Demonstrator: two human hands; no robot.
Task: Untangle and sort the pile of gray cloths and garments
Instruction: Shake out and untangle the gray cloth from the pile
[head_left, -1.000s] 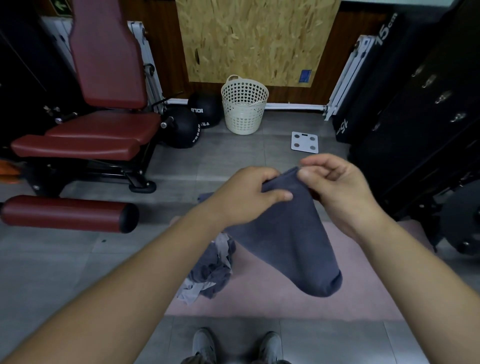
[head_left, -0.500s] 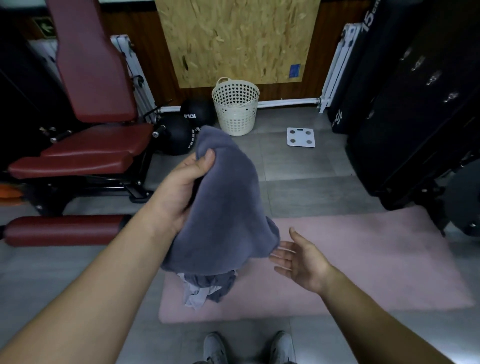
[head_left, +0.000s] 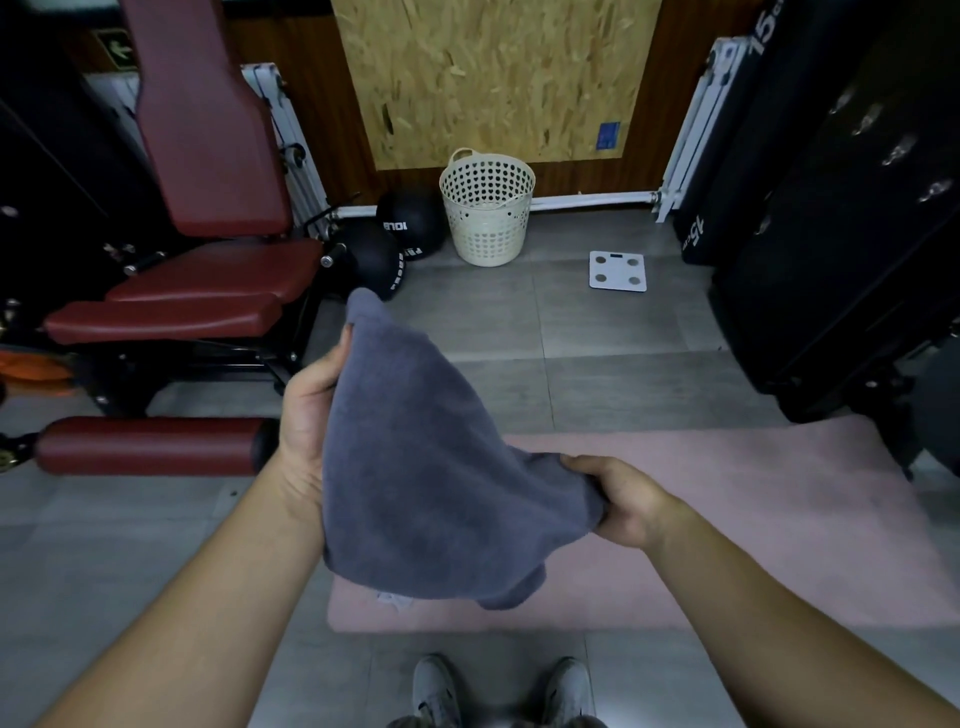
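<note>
Item 1. Gray cloth (head_left: 431, 467): a thick terry piece held in the air between both hands, stretched on a slant from a peak above the left hand down to the right hand. Its lower edge hangs loose below both hands, over the near end of the pink mat (head_left: 753, 519).

Item 2. Left hand (head_left: 310, 410): raised, palm towards the camera, gripping the cloth's upper edge. The fingers are covered by the fabric.

Item 3. Right hand (head_left: 621, 499): lower than the left hand, fingers curled round the bunched lower corner of the cloth.

Item 4. Pale scrap of fabric (head_left: 392, 600): shows just under the hanging edge, on the mat below the left hand. What else lies under the cloth is hidden.

Item 5. Surroundings: cream laundry basket (head_left: 488, 218) well beyond both hands, against the wall. White bathroom scale (head_left: 618, 270) on the floor beyond the right hand. Black medicine balls (head_left: 374, 260) and red padded gym bench (head_left: 208, 291) beyond and outside the left hand. Gray shoes (head_left: 436, 691) on the floor nearer than both hands.
</note>
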